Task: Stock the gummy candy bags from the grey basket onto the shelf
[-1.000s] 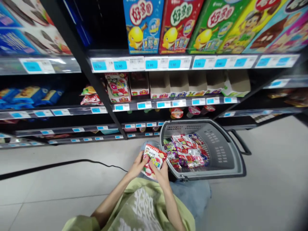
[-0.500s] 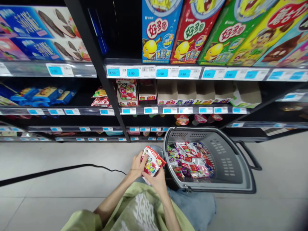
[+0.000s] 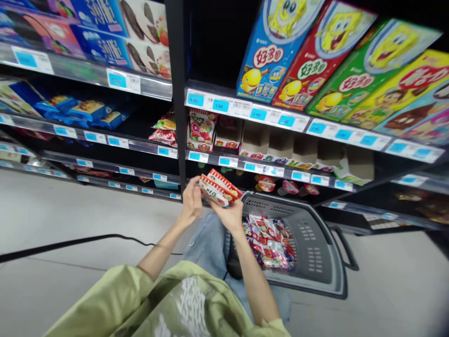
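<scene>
Two small red-and-white gummy candy bags [image 3: 219, 188], one overlapping the other, are between my hands in front of the low shelves. My left hand [image 3: 192, 200] is closed on their left edge. From the lower right, my right hand [image 3: 229, 216] grips them too; part of its fingers is hidden by the bags. Just right of my right forearm stands a grey shopping basket [image 3: 308, 276], holding many loose candy bags [image 3: 271, 241] in red, white and purple. A similar gummy bag [image 3: 202, 128] stands in a display box on the shelf ahead.
Open cardboard display boxes [image 3: 254, 140] line the shelf right of that bag. Tall cartoon snack boxes [image 3: 266, 61] stand above, over a protruding price-tag rail [image 3: 257, 113]. A black upright post [image 3: 177, 56] divides the shelving. At left, a black cord [image 3: 105, 238] crosses my view.
Both hands and the bags have moved up towards the shelves, and the bags have tilted so their striped top edges show. My view has turned, and the basket appears further left.
</scene>
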The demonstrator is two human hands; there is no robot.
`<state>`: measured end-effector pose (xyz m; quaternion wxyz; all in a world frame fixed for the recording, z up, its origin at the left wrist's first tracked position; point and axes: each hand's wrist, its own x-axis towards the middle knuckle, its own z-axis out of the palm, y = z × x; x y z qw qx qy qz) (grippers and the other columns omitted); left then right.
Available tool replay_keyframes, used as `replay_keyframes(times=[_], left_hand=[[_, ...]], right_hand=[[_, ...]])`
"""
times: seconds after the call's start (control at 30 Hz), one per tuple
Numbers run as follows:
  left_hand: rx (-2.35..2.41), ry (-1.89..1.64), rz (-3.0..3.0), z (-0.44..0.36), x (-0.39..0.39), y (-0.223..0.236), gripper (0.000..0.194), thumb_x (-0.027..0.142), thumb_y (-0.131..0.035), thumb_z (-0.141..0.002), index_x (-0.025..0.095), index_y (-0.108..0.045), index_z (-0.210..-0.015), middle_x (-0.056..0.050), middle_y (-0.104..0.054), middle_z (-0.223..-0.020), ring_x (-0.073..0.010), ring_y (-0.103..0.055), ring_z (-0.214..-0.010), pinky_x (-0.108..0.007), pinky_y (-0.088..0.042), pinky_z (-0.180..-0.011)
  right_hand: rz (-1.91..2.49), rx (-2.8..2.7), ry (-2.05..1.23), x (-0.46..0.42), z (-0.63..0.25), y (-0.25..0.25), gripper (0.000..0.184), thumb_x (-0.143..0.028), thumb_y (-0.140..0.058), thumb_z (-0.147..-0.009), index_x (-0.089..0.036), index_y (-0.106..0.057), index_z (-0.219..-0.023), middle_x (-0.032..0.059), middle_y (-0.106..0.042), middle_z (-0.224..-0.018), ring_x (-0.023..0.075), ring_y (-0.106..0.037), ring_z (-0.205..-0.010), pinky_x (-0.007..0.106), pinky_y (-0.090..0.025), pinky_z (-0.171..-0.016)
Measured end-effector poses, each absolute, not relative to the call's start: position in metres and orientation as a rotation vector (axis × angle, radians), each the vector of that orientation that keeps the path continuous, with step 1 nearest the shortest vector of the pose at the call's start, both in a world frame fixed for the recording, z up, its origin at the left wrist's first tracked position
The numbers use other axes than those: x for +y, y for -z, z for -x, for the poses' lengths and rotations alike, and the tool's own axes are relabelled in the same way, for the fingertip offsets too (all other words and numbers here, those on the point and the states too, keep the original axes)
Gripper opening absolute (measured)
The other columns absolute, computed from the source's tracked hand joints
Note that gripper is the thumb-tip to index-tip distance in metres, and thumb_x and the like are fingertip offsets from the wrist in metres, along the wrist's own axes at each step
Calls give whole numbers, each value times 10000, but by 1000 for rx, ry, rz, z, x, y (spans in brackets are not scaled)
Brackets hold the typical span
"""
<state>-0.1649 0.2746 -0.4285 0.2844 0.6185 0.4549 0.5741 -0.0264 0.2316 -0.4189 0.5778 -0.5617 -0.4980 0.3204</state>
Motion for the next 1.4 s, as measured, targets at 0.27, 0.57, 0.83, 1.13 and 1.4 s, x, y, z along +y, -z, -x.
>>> replay_keyframes(times=[0.27,0.57,0.83,1.13,1.4], left_hand=[[1461,-1627,-2159,164,351,375,291,244,-497,-945,146,-615,-1192,-126,-622,-1271,-264,-529,-1241,-398,-413,-1083],[1712,-1154,-2639,165,396,359,320,244,-451,-955,95,-622,-1181,-165,-655,-1200,-293,-538,-1197,-439,-382,-1072],[1797,-919,-2725,165,389,362,299,256,-436,-958,95,-600,-1149,-179,-627,-1187,-323,-519,-1161,-460,-416,-937],[1828,-820,-2735,168,386,363,386,274,-410,-976,103,-513,-1306,-164,-593,-1298,-295,-495,-1215,-439,-421,-929],[1820,-788,-2733,167,389,361,380,235,-434,-942,108,-517,-1290,-165,-579,-1315,-302,-490,-1225,-456,-457,-906]], right_hand=[[1053,-1473,-290,358,8,348,438,-332,-775,-761,-156,-681,-1151,90,-724,-1138,226,-690,-1026,384,-535,-989],[1129,-1565,-466,443,36,327,435,-351,-789,-727,-115,-659,-1067,121,-744,-1082,211,-713,-984,322,-556,-924],[1414,-1722,-586,464,50,315,486,-345,-822,-691,-122,-680,-1098,120,-745,-1096,234,-722,-999,339,-578,-906],[1695,-1980,-565,471,30,287,481,-234,-838,-638,-153,-716,-1096,97,-725,-1158,262,-696,-1071,354,-541,-971],[1774,-1977,-616,479,24,287,361,-236,-889,-561,-122,-747,-873,104,-758,-949,280,-721,-947,328,-564,-889]])
